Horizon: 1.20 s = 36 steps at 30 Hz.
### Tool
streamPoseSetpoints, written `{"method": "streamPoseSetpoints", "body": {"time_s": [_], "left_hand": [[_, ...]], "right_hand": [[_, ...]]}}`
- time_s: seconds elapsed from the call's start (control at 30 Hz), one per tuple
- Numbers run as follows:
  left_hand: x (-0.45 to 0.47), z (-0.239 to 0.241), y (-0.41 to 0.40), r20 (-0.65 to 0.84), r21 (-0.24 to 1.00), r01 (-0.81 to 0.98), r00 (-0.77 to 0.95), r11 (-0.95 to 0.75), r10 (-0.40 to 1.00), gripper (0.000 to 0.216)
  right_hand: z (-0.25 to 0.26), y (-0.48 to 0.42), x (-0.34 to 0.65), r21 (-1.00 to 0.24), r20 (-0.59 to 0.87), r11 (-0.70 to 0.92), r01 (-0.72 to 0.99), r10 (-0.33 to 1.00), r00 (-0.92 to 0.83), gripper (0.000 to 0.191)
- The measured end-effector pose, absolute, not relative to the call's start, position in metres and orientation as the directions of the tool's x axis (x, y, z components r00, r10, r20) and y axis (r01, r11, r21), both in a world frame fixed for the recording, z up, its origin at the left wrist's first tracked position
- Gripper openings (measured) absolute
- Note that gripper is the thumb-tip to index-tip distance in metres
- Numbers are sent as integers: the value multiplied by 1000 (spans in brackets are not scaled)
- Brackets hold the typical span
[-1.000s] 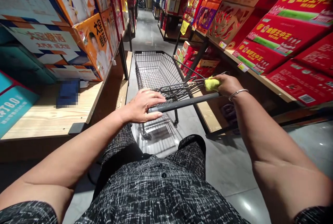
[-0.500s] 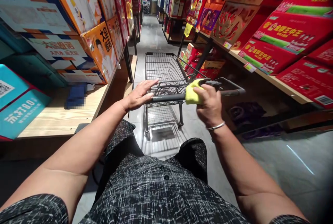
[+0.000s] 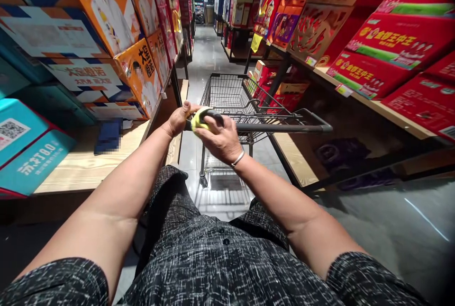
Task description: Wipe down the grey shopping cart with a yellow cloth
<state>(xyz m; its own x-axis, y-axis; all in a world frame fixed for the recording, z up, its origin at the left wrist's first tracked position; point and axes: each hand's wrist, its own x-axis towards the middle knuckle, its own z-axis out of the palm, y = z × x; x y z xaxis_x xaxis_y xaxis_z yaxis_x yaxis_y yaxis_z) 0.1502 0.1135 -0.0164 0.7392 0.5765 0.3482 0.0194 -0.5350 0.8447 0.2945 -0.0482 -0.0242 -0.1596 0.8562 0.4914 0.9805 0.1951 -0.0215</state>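
A grey wire shopping cart (image 3: 227, 90) stands in the aisle before me, its dark handle (image 3: 280, 128) running across towards the right. My left hand (image 3: 179, 119) is at the left end of the handle, thumb raised and fingers curled about that end, partly hidden by a cloth. In my right hand (image 3: 222, 138) is the yellow cloth (image 3: 197, 121), wrapped around the handle close to my left hand. A dark piece shows between the right fingers; I cannot make out whether it belongs to the handle.
Orange and white cartons (image 3: 138, 71) and a teal box (image 3: 39, 149) sit on the wooden shelf at left. Red boxes (image 3: 387, 36) fill the right shelf, above a low wooden board (image 3: 295, 159). A yellow tag (image 3: 256, 42) hangs from the right shelf. The tiled aisle (image 3: 206, 45) runs ahead.
My right hand has slid the yellow cloth leftwards along the handle, up to my left hand. My left hand has moved slightly left, from stretched fingers to curled. The cart has turned slightly.
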Motion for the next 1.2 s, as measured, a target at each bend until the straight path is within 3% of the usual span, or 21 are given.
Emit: {"method": "streamPoseSetpoints", "body": {"time_s": [0.17,0.33,0.4,0.53,0.6,0.73,0.87,1.03,1.2], "left_hand": [[147,-17,135,407,752,73,730,-656,549,79],[142,-15,160,369,672,187,754,-716,543,76],[139,-9,167,340,590,286,760,-755,554,69],[139,11,160,380,306,541,685,-783,622,40],[146,18,145,440,212,592,652,-777,617,40],[172,16,106,457,174,489,728,-854,510,48],[197,1,78,360,162,392,831,-906,424,53],[203,-10,80,367,150,416,819,-897,441,51],[193,-14,105,384,177,438,794,-881,471,48]], "right_hand": [[-36,-81,378,-12,693,118,993,717,-77,20],[-31,-129,474,-54,690,50,997,724,1,19],[-26,-148,505,-92,664,-4,996,745,64,23],[-21,-173,537,-138,626,-200,970,741,242,25],[-25,-174,535,-153,644,-263,953,705,298,26],[-39,-156,494,-178,720,-328,928,600,350,33],[-45,-120,429,-135,671,-239,962,692,266,38],[-33,-68,371,-36,646,-58,998,760,67,33],[-15,-57,382,2,576,55,998,816,-47,30]]}}
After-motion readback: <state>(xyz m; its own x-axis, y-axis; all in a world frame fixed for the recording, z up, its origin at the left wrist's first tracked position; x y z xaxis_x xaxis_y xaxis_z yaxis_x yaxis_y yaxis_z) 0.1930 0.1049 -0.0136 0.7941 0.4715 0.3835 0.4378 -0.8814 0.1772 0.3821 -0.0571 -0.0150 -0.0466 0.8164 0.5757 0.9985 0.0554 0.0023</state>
